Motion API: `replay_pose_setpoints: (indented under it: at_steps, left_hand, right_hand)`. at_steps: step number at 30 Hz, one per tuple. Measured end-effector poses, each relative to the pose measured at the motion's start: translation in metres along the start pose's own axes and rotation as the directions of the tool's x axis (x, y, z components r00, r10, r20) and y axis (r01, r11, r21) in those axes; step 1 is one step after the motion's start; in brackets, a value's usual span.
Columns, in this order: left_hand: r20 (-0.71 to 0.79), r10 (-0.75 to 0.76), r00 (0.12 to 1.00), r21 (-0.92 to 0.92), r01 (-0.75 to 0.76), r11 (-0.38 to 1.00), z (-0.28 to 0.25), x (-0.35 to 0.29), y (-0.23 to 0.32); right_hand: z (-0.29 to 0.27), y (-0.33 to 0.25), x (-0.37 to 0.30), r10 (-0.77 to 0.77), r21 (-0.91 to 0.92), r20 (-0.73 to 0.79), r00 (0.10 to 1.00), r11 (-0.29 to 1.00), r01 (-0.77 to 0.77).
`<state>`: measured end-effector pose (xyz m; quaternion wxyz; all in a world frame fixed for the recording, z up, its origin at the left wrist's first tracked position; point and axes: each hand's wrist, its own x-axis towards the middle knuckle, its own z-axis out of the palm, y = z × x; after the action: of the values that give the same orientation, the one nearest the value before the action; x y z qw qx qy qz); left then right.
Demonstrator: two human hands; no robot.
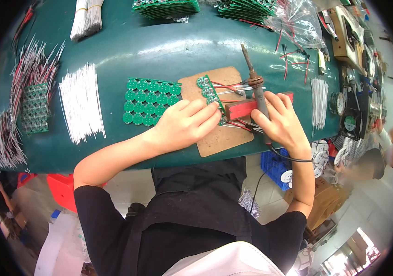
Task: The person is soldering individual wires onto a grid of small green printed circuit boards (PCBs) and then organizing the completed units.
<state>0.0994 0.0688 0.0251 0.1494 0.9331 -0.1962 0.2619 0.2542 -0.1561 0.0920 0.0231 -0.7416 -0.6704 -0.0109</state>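
Observation:
My right hand (280, 120) is closed round the dark handle of a soldering iron (258, 96), whose tip points up and away from me. Beneath the iron lies a red bar-shaped block (241, 109), partly covered by my right fingers. My left hand (189, 120) has its fingers curled, their tips pressed on a narrow strip of green circuit boards (207, 91). Red, white and black wires (228, 86) run from the strip's right side toward the block. The strip rests on a brown board (212, 146). Left of it sits a panel of round green circuit boards (147, 99), its corner close to my left hand.
White wires (83, 103) lie left, beside wired boards (35, 108) and red-and-white wire bundles (3, 138). Stacks of green boards (165, 8) and a clear plastic bag (300, 23) stand far back. At right are more white wires (319, 102), a solder spool (337, 103) and a small fan (350, 123).

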Motion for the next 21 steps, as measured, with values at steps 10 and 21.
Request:
replay_pose_setpoints:
  at_steps: [10, 21]
  left_hand:
    - [0.018, -0.005, 1.000, 0.011, 0.005, 1.000, -0.002, 0.001, 0.001]
    - [0.007, -0.017, 1.000, 0.007, 0.017, 1.000, -0.001, -0.001, 0.001]
  right_hand:
    - [0.000, -0.004, -0.001, -0.005, 0.028, 0.062, 0.998, 1.000, 0.004]
    - [0.006, 0.007, 0.007, 0.066, 0.071, -0.048, 0.997, 0.996, -0.062]
